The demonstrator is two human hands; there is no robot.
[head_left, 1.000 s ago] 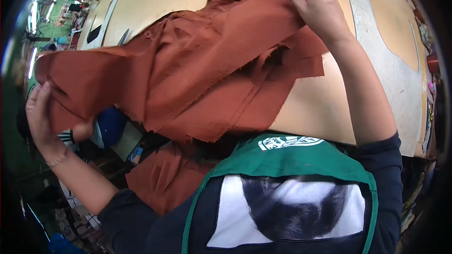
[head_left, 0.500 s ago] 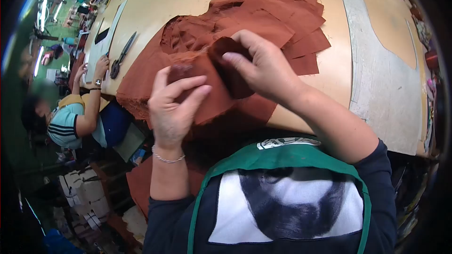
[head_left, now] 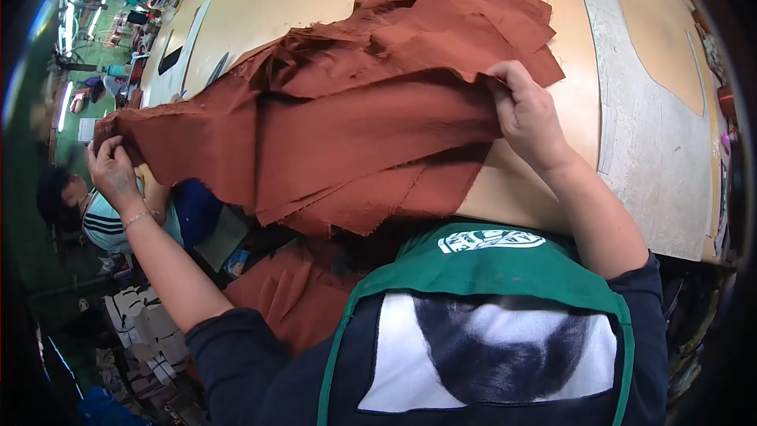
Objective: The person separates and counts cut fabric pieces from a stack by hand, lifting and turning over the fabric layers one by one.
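A long rust-coloured cloth piece (head_left: 371,138) is stretched between my two hands above the near part of the table. My left hand (head_left: 116,173) is closed on its far left end, out past the table's edge. At the right end my right hand (head_left: 527,114) pinches the cloth's upper corner, with the thumb hidden. Beneath and behind lies a heap of rust-coloured cloth pieces (head_left: 449,31) with frayed edges, layered and crumpled.
A grey flat pattern sheet (head_left: 643,126) lies on the table (head_left: 524,189) at the right. Scissors (head_left: 218,68) lie behind the cloth at the left. A co-worker in a striped sleeve (head_left: 106,225) is at the left. More rust-coloured cloth (head_left: 288,292) hangs below the table edge.
My hands were close together over the cloth half a second ago. They have moved apart, left hand far left and right hand rightward, and the cloth is now spread between them.
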